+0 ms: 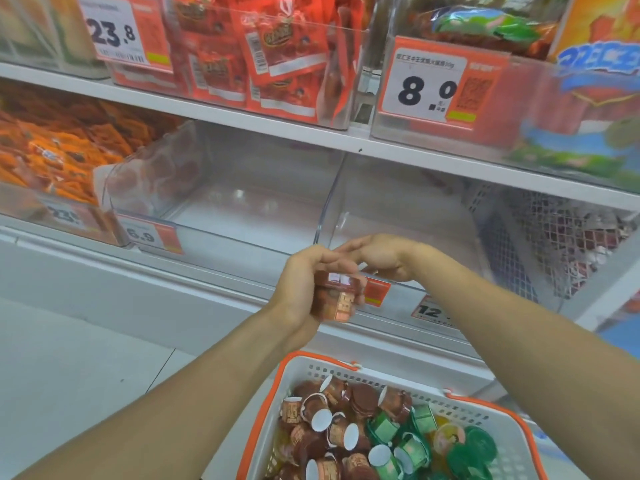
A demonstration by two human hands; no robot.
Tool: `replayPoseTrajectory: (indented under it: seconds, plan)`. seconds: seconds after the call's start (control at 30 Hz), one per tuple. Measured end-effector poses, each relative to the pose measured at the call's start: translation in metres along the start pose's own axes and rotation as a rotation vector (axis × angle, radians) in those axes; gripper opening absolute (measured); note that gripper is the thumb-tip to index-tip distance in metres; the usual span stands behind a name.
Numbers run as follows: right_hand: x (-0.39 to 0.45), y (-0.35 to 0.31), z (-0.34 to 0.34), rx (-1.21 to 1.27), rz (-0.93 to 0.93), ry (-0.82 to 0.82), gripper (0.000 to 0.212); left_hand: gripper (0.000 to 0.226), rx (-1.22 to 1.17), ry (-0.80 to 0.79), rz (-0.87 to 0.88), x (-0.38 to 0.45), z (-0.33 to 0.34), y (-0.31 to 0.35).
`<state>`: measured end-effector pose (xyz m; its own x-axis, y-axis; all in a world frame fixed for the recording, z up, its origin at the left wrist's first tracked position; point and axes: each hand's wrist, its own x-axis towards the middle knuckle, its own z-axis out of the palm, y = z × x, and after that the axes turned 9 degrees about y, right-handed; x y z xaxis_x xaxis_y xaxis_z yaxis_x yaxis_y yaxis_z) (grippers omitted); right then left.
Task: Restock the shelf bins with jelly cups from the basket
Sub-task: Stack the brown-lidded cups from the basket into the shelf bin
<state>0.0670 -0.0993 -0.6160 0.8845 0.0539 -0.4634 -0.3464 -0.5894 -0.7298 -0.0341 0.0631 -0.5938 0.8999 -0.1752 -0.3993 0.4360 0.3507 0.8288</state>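
My left hand (303, 282) grips a small stack of brown jelly cups (337, 299) in front of the lower shelf edge. My right hand (384, 259) reaches across just above it, fingers stretched left and touching the left hand's fingertips, holding nothing that I can see. Below, a white basket with an orange rim (258, 427) holds several brown jelly cups (332, 420), green ones (408, 445) and a few yellow ones (448, 438). Two clear shelf bins stand behind my hands: the middle bin (242, 220) and the right bin (398, 216), both bare inside.
A bin of orange snack packs (52, 150) sits to the left. The upper shelf carries red packets (277, 57) and price tags. A wire mesh rack (561, 237) stands at the right. A white ledge (121, 282) runs below the bins.
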Motion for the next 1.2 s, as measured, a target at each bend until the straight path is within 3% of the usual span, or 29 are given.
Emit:
replayPoseTrajectory:
  seconds: [0.1,0.17,0.23,0.3,0.37,0.43,0.5,0.6,0.7,0.77,0.87,0.97,1.2]
  plan:
    - [-0.017,-0.004,-0.012,-0.193,-0.224,0.292,0.021,0.027,-0.142,-0.022,-0.005,-0.001,-0.001,0.005]
    - [-0.042,-0.011,-0.017,-0.074,-0.399,0.451,0.025,0.02,-0.16,-0.007,0.019,0.001,0.001,0.007]
    - [-0.074,-0.017,-0.017,0.097,-0.464,0.336,0.033,0.013,-0.098,0.054,0.109,0.002,0.007,0.007]
    - [-0.101,-0.02,-0.015,0.063,-0.451,0.137,0.036,0.023,0.054,0.145,0.273,0.004,0.011,0.003]
    - [-0.109,-0.017,-0.015,0.082,-0.362,-0.02,0.035,0.039,0.358,0.202,0.554,0.006,0.01,-0.005]
    - [-0.106,-0.013,-0.018,0.259,-0.222,-0.107,0.04,0.048,0.67,0.209,0.823,0.007,0.009,-0.012]
    - [-0.098,-0.007,-0.022,0.404,-0.152,-0.123,0.042,0.054,0.786,0.192,0.976,0.009,0.011,-0.014]
    - [-0.087,-0.001,-0.026,0.535,-0.129,-0.084,0.038,0.066,0.821,0.15,1.041,0.013,0.013,-0.01]
    - [-0.07,-0.002,-0.036,0.66,-0.099,0.054,0.02,0.06,1.077,0.322,1.133,0.023,0.005,-0.01]
    - [-0.053,-0.006,-0.042,0.724,-0.052,0.196,0.016,0.046,1.312,0.475,1.127,0.029,-0.001,-0.011]
    - [-0.015,-0.006,-0.043,0.743,0.048,0.329,0.022,0.041,1.537,0.466,0.922,0.032,-0.008,-0.014]
    - [0.023,0.002,-0.034,0.623,0.151,0.378,0.029,0.045,1.626,0.433,0.784,0.034,-0.014,-0.017]
    - [0.05,0.013,-0.012,0.407,0.165,0.404,0.027,0.046,1.7,0.4,0.755,0.033,-0.014,-0.02]
